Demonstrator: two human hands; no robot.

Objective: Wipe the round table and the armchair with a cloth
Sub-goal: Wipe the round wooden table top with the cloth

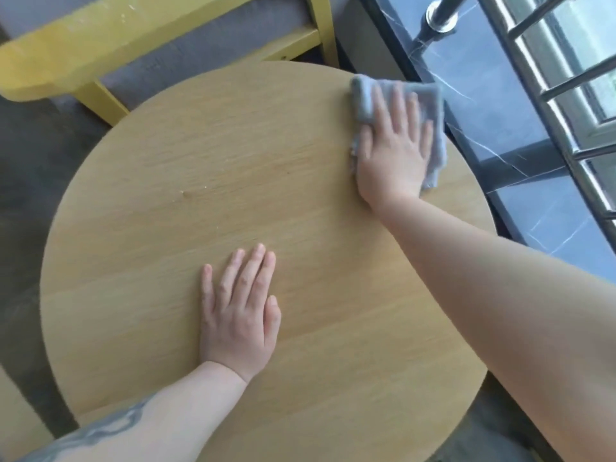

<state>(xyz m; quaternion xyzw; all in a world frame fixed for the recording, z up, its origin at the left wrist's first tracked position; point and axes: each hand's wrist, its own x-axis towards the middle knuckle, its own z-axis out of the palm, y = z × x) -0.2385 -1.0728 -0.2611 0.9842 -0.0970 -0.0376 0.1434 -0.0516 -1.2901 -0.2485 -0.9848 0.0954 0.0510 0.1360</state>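
A round light-wood table (173,155) fills the middle of the head view. My right hand (395,151) lies flat on a folded grey-blue cloth (365,95) at the table's far right edge, fingers spread, pressing the cloth onto the wood. My left hand (240,311) rests palm down on the bare tabletop near the front centre, fingers apart, holding nothing. A yellow wooden armchair (83,38) with a grey seat stands beyond the table at the upper left.
A dark marble ledge (493,128) runs along the right side of the table, with a steel railing (566,105) and window behind it. Dark grey floor (30,181) shows to the left. A few small specks (185,194) dot the tabletop.
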